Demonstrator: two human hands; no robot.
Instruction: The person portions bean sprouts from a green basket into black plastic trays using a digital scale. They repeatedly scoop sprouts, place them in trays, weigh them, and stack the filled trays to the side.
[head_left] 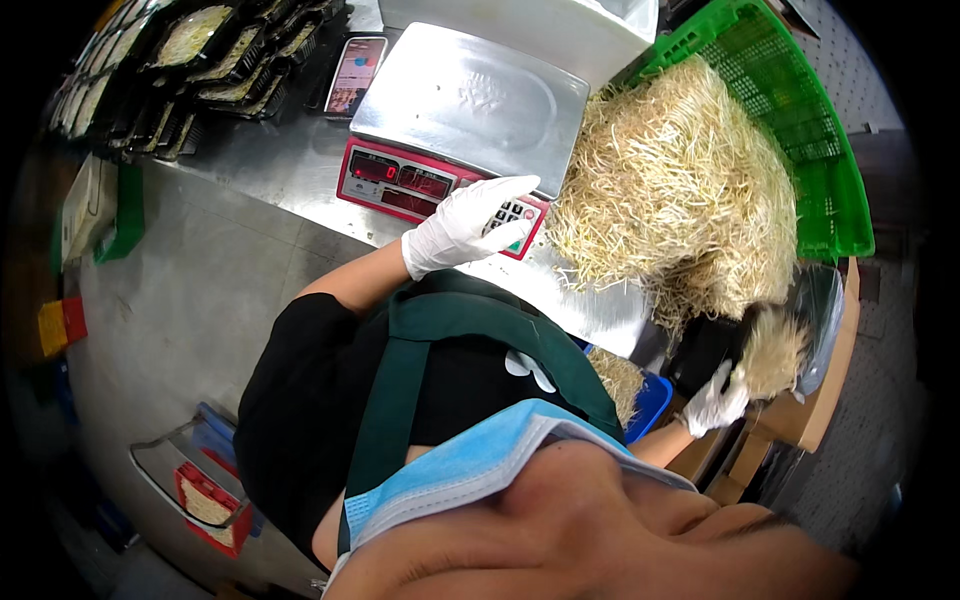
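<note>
My left hand (455, 228), in a white glove, reaches over the front of a red digital scale (385, 195). Its fingers are stretched out, with the thumb apart, beside the keypad. Nothing lies on the scale's steel pan (470, 100). Low on the right, my gloved right hand (715, 402) is closed at a blurred clump of bean sprouts (775, 355); its grip is partly hidden. Black plastic trays (705, 350) sit just behind that hand. A big heap of bean sprouts (680, 180) spills from a tipped green crate (830, 150) onto the steel table.
Filled black trays (195, 40) are stacked at the far left, near a phone (355, 78). A white foam box (540, 30) stands behind the scale. Beside my right arm are a blue bin (652, 405) and a cardboard box (830, 370). A red basket (235, 535) is on the floor.
</note>
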